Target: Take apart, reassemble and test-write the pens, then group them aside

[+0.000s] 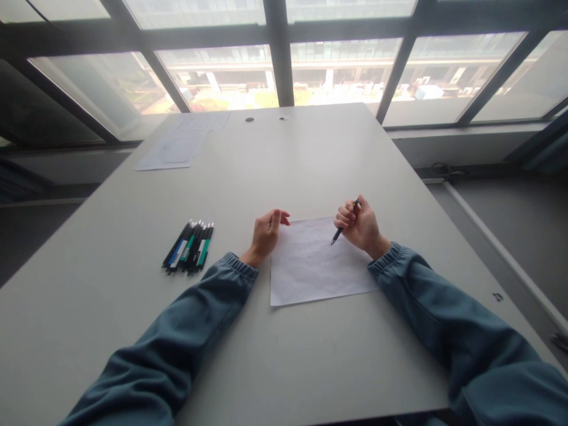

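My right hand (360, 228) is wrapped round a dark pen (338, 235). The pen slants with its tip down and left over a sheet of white paper (319, 266), and my thumb is at its top end. Whether the tip touches the sheet I cannot tell. At the sheet's upper left edge rests my left hand (265, 234), loosely curled with the fingertips apart and nothing visible in it. Further left lies a bunch of several pens (189, 247), side by side, mostly black with green, blue and white parts.
The white table (310, 154) reaches back to a row of windows (337, 71). More paper sheets (171, 145) lie at its far left. Two round holes are near the back edge. A small dark mark (497, 297) shows near the right edge, and a pale pipe (501, 254) runs along the floor.
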The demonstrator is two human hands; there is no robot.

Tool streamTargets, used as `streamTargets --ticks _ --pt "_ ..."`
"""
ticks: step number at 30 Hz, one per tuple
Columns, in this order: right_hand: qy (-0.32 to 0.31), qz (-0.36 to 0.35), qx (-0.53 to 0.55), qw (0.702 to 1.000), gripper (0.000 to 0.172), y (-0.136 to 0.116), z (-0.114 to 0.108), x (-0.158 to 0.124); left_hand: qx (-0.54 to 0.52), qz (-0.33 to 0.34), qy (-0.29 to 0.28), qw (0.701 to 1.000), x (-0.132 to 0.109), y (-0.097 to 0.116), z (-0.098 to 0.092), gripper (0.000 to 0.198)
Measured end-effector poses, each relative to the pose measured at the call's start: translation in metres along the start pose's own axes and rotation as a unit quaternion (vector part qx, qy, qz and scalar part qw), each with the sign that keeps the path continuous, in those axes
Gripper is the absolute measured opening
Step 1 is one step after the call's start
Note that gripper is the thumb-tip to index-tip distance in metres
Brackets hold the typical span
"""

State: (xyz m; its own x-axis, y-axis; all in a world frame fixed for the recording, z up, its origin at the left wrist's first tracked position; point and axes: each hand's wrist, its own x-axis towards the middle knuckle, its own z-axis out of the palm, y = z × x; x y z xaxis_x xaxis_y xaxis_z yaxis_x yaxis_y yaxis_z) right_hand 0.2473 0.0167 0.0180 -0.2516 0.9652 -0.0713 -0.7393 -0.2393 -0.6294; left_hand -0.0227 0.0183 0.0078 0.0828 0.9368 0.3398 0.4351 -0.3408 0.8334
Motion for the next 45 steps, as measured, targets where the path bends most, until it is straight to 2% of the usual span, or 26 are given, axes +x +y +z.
streamTargets --ticks 10,15,17,19,22,26,31,34,37,41,43,45 --pt "-0.001 0.024 0.004 1.000 0.028 -0.001 0.001 -0.003 -0.002 0.000 -0.002 1.000 0.000 -0.002 0.001 0.060" --pt "0.009 0.020 0.010 1.000 0.037 -0.002 0.002 -0.004 0.002 0.004 -0.003 1.000 0.000 -0.002 0.000 0.056" --pt "0.019 0.022 -0.007 1.000 0.037 -0.002 0.001 -0.003 0.010 0.009 -0.013 1.000 0.001 -0.002 0.000 0.052" --pt "0.032 0.026 -0.024 0.999 0.029 -0.001 -0.002 -0.001 0.031 0.020 -0.024 0.999 0.001 -0.004 0.000 0.043" --pt "0.044 0.019 -0.033 0.998 0.024 0.002 -0.005 0.002 0.080 0.063 -0.026 0.994 0.003 -0.008 0.002 0.026" --pt "0.030 0.008 -0.046 0.998 0.038 0.003 -0.002 0.001 0.116 0.141 -0.070 0.981 0.004 -0.013 0.003 0.016" --pt "0.003 -0.003 -0.083 0.997 0.061 -0.003 0.007 -0.005 0.122 0.194 -0.174 0.958 0.005 -0.013 0.004 0.014" --pt "-0.003 -0.006 -0.085 0.996 0.066 -0.007 0.012 -0.008 0.119 0.215 -0.208 0.947 0.005 -0.013 0.005 0.017" --pt "-0.006 -0.007 -0.101 0.995 0.059 -0.009 0.016 -0.009 0.123 0.229 -0.224 0.939 0.005 -0.015 0.005 0.018" --pt "0.002 -0.085 -0.129 0.988 0.034 -0.003 0.024 -0.011 0.105 0.254 -0.252 0.928 0.006 -0.016 0.005 0.018" --pt "0.020 -0.119 -0.151 0.981 0.029 0.001 0.028 -0.014 0.099 0.258 -0.256 0.927 0.007 -0.016 0.005 0.019" --pt "0.017 -0.113 -0.181 0.977 0.023 0.007 0.032 -0.017 0.100 0.260 -0.256 0.926 0.008 -0.015 0.006 0.019"
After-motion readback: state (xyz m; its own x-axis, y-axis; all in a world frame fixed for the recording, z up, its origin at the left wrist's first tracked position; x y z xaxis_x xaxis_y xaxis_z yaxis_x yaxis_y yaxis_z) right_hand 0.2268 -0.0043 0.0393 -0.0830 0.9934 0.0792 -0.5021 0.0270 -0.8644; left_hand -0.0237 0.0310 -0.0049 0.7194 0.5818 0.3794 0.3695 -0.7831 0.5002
